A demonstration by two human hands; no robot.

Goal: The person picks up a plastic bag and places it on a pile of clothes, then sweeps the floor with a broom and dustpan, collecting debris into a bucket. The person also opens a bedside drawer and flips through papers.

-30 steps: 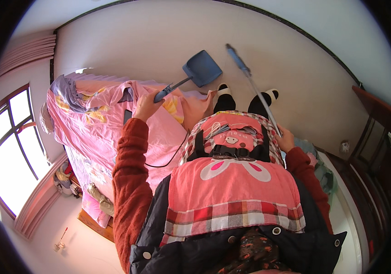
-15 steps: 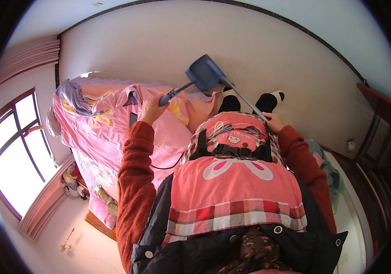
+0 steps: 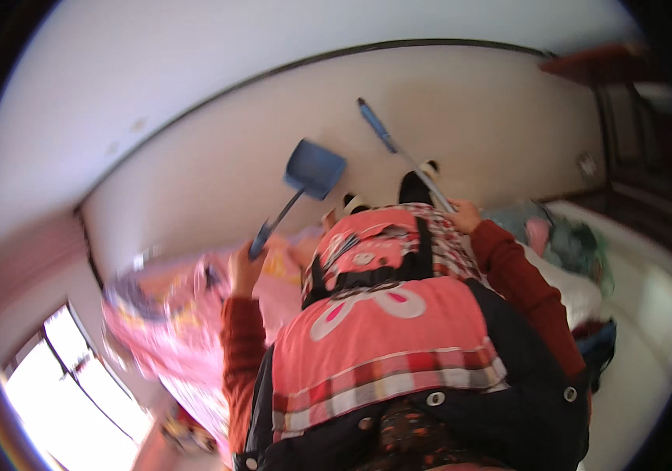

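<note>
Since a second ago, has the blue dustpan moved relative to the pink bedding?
Yes. The blue dustpan, held by the left hand, was over the pink bedding's edge; now it is out over the bare floor, farther from the bedding.

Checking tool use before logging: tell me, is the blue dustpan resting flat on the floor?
No, the left hand holds the blue dustpan by its handle, raised off the floor.

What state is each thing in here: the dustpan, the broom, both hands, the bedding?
Blue dustpan: lifted off the floor, pan end tilted up and away.
Broom handle: held slanted, its head hidden.
Left hand: closed on the dustpan's handle.
Right hand: closed on the broom handle.
Pink bedding: rumpled, blurred.
Pile of clothes: heaped at the right.
</note>
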